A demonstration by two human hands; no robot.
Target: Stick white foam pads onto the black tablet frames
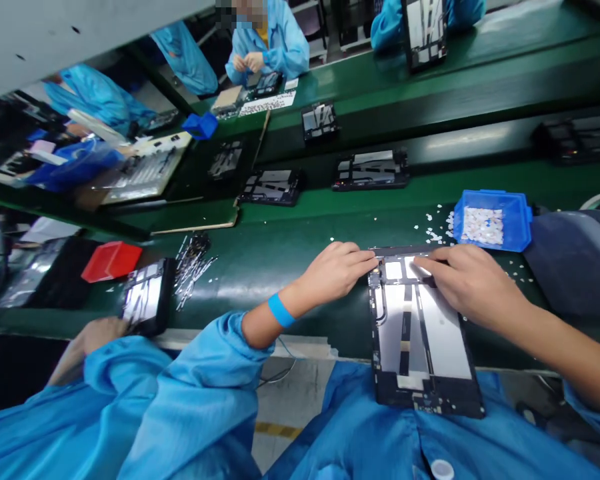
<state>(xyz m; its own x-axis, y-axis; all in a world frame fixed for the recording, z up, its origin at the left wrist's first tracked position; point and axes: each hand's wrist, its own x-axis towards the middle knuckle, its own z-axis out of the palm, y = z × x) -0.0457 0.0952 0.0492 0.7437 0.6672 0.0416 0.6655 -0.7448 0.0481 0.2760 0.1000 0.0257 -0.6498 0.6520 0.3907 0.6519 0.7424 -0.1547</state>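
Observation:
An opened tablet housing (447, 333) with bare silvery battery panels and dark ribbon cables lies tilted in front of me, its near end over the bench edge by my blue coat. My left hand (337, 270), with a blue band at the wrist, is closed at the housing's upper left corner, fingertips on its edge. Across the top right part reaches my right hand (467, 280), thumb and fingers drawn together over a small white rectangle. Whatever sits between those right fingertips is too small or hidden to make out.
Right of the housing stand a blue bin (523, 223) of small white pieces, some scattered outside, and a grey object (570, 260). More tablet housings (373, 169) lie along the green bench. Thin rods (193, 270), a red bin (111, 261) and a neighbour's hand (103, 333) are leftward.

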